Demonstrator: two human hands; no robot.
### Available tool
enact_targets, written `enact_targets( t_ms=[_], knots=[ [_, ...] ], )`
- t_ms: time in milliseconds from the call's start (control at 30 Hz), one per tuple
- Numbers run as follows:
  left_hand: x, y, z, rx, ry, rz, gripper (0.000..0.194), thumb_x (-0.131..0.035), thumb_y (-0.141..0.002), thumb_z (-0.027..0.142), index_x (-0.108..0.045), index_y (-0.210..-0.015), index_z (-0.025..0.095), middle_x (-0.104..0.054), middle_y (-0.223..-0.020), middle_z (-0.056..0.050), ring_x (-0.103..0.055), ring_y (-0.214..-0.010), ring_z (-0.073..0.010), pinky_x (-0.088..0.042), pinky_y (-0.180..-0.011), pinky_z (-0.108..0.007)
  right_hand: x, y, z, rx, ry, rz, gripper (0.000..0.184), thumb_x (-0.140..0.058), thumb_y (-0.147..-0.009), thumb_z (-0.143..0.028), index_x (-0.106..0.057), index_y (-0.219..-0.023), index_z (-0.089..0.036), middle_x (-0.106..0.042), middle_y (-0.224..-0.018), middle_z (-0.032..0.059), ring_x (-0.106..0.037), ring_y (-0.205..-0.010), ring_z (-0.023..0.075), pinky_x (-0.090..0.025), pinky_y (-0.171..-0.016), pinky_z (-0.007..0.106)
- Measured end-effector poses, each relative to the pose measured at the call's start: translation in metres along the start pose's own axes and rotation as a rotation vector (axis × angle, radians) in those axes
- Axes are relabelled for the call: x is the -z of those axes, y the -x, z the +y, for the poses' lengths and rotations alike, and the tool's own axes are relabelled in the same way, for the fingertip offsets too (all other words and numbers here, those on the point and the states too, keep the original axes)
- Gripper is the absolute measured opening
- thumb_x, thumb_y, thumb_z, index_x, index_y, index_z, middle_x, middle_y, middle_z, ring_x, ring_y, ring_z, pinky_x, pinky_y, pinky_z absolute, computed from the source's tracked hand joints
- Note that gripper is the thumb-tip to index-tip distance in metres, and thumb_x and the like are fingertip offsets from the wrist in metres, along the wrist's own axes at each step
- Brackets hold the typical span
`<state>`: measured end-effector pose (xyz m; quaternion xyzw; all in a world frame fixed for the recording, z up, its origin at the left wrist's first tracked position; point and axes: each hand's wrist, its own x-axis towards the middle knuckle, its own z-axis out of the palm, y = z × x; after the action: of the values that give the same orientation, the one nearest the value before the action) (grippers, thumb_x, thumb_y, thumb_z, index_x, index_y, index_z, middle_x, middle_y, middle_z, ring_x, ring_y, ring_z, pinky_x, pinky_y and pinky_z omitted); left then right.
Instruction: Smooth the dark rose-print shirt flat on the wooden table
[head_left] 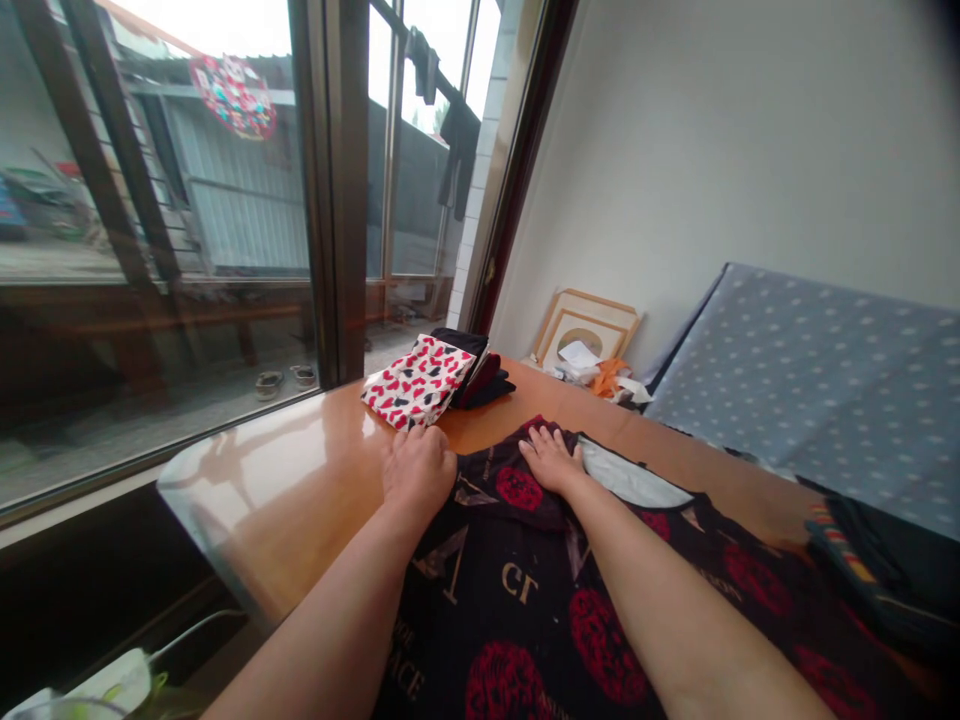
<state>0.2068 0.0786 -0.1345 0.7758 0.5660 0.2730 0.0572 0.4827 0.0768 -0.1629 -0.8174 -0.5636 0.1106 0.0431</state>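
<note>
A black garment point(525, 600) with red round prints and pale lettering lies spread on a glossy orange-brown table point(300, 470). My left hand point(417, 468) rests at the garment's far left edge with its fingers curled closed on the fabric. My right hand point(551, 458) lies flat on the garment's far end, fingers stretched out and pressing the cloth, beside a white inner patch of the garment. Just beyond my hands sits a stack of folded clothes point(435, 378), topped by a white piece with red and black hearts.
A large window point(187, 220) runs along the left, with laundry hanging outside. A grey dotted mattress point(810, 380) leans at the right. Picture frames point(585, 325) and small clutter stand in the far corner. A striped dark cloth point(847, 545) lies at the right edge.
</note>
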Motion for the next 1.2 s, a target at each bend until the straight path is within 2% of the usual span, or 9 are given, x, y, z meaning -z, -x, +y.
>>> enact_targets(
  t_ms=[100,167,267,367,533,767,967,1100,1200],
  knots=[
    [-0.001,0.004,0.004,-0.241,0.064,-0.036,0.018,-0.055,-0.088,0.031,-0.068,-0.1,0.028,-0.07,-0.108,-0.005,-0.058,-0.106,-0.0265,-0.039,-0.087,-0.041,0.007,0.007,-0.008,-0.007,0.018,0.006,0.078,-0.015,-0.099,-0.068,-0.018,-0.164,-0.026,-0.011,-0.173,0.006,-0.002,-0.159,0.0317,0.001,-0.121,0.068],
    [-0.003,0.005,0.004,-0.299,0.054,-0.106,0.013,-0.059,-0.086,0.032,-0.069,-0.093,0.029,-0.069,-0.101,-0.004,-0.058,-0.102,-0.0265,-0.038,-0.086,-0.042,0.008,0.017,-0.014,-0.006,0.026,0.036,0.08,-0.015,-0.098,-0.07,-0.018,-0.164,-0.025,-0.01,-0.173,0.0076,-0.002,-0.159,0.0299,0.001,-0.122,0.065],
    [-0.007,0.004,0.002,-0.279,0.017,-0.158,0.011,-0.061,-0.083,0.033,-0.068,-0.089,0.027,-0.069,-0.098,-0.005,-0.058,-0.099,-0.0278,-0.037,-0.084,-0.043,0.003,0.034,-0.023,0.053,0.02,0.073,0.08,-0.013,-0.098,-0.071,-0.019,-0.164,-0.026,-0.011,-0.173,0.0069,-0.004,-0.159,0.0272,-0.001,-0.124,0.061],
    [-0.01,0.002,0.0,-0.268,-0.002,-0.175,0.013,-0.062,-0.082,0.034,-0.068,-0.09,0.027,-0.068,-0.1,-0.007,-0.058,-0.1,-0.0288,-0.037,-0.083,-0.043,-0.001,0.049,-0.026,0.107,-0.01,0.02,0.081,-0.018,-0.098,-0.072,-0.02,-0.164,-0.025,-0.012,-0.172,0.0073,-0.005,-0.159,0.0283,-0.003,-0.124,0.061],
    [-0.012,0.001,-0.001,-0.262,-0.01,-0.182,0.016,-0.059,-0.083,0.038,-0.067,-0.093,0.027,-0.068,-0.103,-0.007,-0.057,-0.103,-0.0291,-0.038,-0.083,-0.041,0.013,0.08,-0.022,0.071,-0.053,0.023,0.079,-0.023,-0.099,-0.069,-0.022,-0.163,-0.022,-0.015,-0.172,0.0109,-0.007,-0.159,0.0299,-0.008,-0.124,0.061],
    [-0.01,0.002,0.003,-0.316,-0.106,-0.146,0.024,-0.051,-0.087,0.044,-0.067,-0.093,0.027,-0.068,-0.103,-0.008,-0.058,-0.104,-0.0317,-0.037,-0.087,-0.047,0.03,0.202,-0.013,0.185,-0.075,-0.052,0.077,-0.032,-0.098,-0.068,-0.034,-0.16,-0.022,-0.019,-0.17,0.0128,-0.012,-0.158,0.0305,-0.009,-0.125,0.058],
    [-0.006,0.0,0.01,-0.333,-0.182,-0.172,0.032,-0.046,-0.088,0.048,-0.067,-0.095,0.025,-0.069,-0.106,-0.012,-0.058,-0.106,-0.0342,-0.037,-0.092,-0.05,0.029,0.306,0.006,0.116,-0.102,-0.042,0.073,-0.033,-0.099,-0.066,-0.034,-0.16,-0.025,-0.018,-0.171,0.0102,-0.01,-0.159,0.0302,-0.006,-0.126,0.057],
    [-0.007,-0.003,0.009,-0.361,-0.208,-0.191,0.035,-0.043,-0.089,0.049,-0.067,-0.091,0.024,-0.069,-0.107,-0.013,-0.059,-0.108,-0.0359,-0.038,-0.093,-0.051,0.015,0.348,0.021,0.024,-0.151,-0.051,0.073,-0.03,-0.1,-0.067,-0.029,-0.162,-0.029,-0.014,-0.172,0.007,-0.007,-0.159,0.0296,-0.007,-0.127,0.057],
    [-0.011,-0.004,0.008,-0.394,-0.221,-0.178,0.036,-0.04,-0.091,0.046,-0.068,-0.092,0.024,-0.069,-0.109,-0.014,-0.06,-0.109,-0.0352,-0.038,-0.096,-0.053,0.001,0.362,0.026,0.023,-0.168,-0.047,0.073,-0.028,-0.1,-0.067,-0.025,-0.163,-0.029,-0.011,-0.172,0.0051,-0.004,-0.159,0.0282,-0.004,-0.127,0.055]
  ],
)
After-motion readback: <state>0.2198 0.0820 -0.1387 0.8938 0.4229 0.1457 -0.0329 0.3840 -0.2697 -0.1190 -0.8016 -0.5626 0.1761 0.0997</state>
